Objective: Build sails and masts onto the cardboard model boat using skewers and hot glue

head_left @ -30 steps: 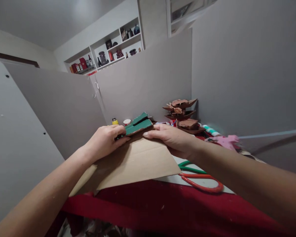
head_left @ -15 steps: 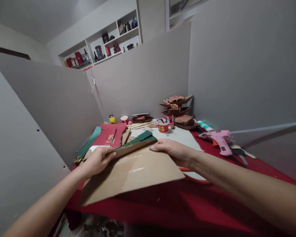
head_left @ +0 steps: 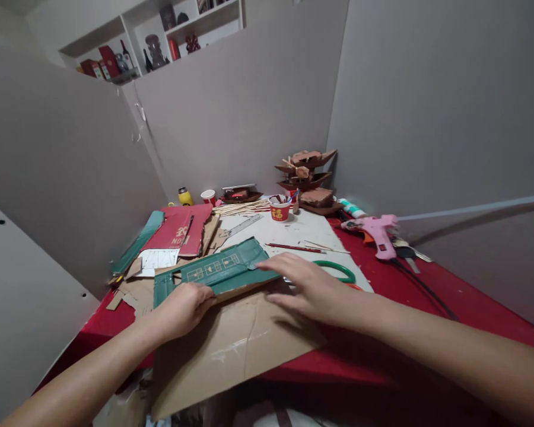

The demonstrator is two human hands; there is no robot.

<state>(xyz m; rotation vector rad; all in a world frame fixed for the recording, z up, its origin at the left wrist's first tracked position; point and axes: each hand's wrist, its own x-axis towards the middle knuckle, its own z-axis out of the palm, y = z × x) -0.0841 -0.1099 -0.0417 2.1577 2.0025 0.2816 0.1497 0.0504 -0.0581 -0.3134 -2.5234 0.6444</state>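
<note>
A folded piece of cardboard (head_left: 235,350) hangs over the near table edge, its bare brown side towards me. Its green printed flap (head_left: 218,267) lies folded back on the table side. My left hand (head_left: 184,311) is closed on the cardboard near the fold, thumb and fingers pinching the edge. My right hand (head_left: 311,290) has thumb and fingers apart around the flap's right end, fingertips touching the green surface. Just beyond that hand lie scissors with a green handle (head_left: 349,273), partly hidden; an orange handle part shows below.
A pink glue gun (head_left: 380,234) with its cord lies at right. At the back stand a red paper cup (head_left: 279,209), brown model boats (head_left: 307,172) and a yellow bottle (head_left: 184,196). Red cardboard (head_left: 173,228), a ruler (head_left: 245,224) and a pencil (head_left: 296,248) lie farther in.
The cardboard has tipped down towards me, so its green flap now shows. My right hand has loosened from its pinch and spread its fingers. The view has tilted downward.
</note>
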